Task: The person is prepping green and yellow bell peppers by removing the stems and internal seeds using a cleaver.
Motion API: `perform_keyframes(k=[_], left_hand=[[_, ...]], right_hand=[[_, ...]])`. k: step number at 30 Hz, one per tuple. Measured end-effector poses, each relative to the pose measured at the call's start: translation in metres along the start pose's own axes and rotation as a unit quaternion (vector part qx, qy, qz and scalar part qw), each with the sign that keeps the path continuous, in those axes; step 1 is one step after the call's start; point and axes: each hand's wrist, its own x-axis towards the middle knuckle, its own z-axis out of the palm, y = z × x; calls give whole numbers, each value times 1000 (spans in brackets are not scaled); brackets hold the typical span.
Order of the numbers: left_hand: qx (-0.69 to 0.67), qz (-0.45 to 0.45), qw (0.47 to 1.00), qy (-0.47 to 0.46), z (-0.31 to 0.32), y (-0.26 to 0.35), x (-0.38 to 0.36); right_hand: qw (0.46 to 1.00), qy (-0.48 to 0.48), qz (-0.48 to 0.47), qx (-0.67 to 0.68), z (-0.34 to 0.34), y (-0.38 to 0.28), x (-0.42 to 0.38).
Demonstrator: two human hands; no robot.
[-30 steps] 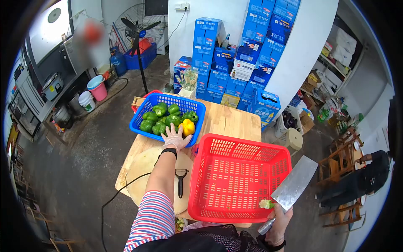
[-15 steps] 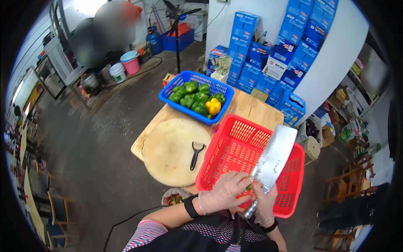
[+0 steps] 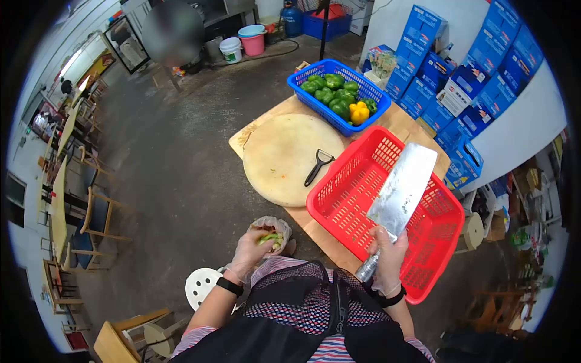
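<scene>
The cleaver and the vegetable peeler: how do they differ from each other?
The cleaver is held in the right hand; the vegetable peeler lies on the round chopping board. The cleaver has a broad blade and silvery handle; the vegetable peeler is smaller, with a black handle. Each has one handle.

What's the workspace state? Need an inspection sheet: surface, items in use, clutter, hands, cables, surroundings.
Surface: wooden table, bearing a round chopping board with small specks.
Items in use: cleaver, held over the red basket; blue basket with green peppers and a yellow pepper.
Clutter: peeler lying on the chopping board; bag of scraps below the table edge.
Hands: both gloved; right hand grips the cleaver, left hand is at the bag's mouth, grip unclear.
Cables: dark hose or cord on the floor near the buckets.
Surroundings: stacked blue boxes by the wall; white stool with holes; wooden chairs.
</scene>
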Motion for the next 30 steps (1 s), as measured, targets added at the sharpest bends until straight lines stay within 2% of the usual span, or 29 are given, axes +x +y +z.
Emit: perform_keyframes(k=[1, 2, 4, 7, 11, 13, 15, 18, 23, 25, 27, 29, 30], left_hand=[[-34, -106, 994, 4, 9, -39, -5], [-33, -105, 994, 9, 17, -58, -9], [-37, -234, 970, 57, 27, -85, -13], [-36, -249, 966, 65, 40, -119, -3], [-36, -209, 977, 36, 48, -142, 21], [42, -208, 969, 124, 52, -127, 31], [56, -187, 972, 133, 49, -105, 41], [7, -13, 972, 235, 44, -63, 57], [-3, 104, 979, 175, 49, -7, 111], [33, 76, 992, 91, 57, 19, 136], [65, 104, 991, 61, 69, 20, 172], [178, 76, 981, -2, 79, 32, 195], [168, 25, 984, -59, 78, 44, 199]], right_hand=[[1000, -6, -2, 3, -4, 2, 0], [1000, 5, -1, 12, -9, 5, 0], [999, 28, 13, 29, -14, 6, -2], [999, 31, 20, 31, -26, 11, -7], [998, 55, 12, 26, -35, 10, -14], [997, 73, 6, 34, -38, 5, -18], [995, 91, 2, 41, -43, 4, -21], [991, 126, -8, 54, -48, 5, -25], [983, 169, -2, 74, -57, 6, -29], [980, 183, 0, 83, -56, 2, -32], [977, 189, 11, 95, -57, 2, -35], [976, 198, 3, 95, -57, -1, -35], [976, 200, 18, 85, -56, -2, -36]])
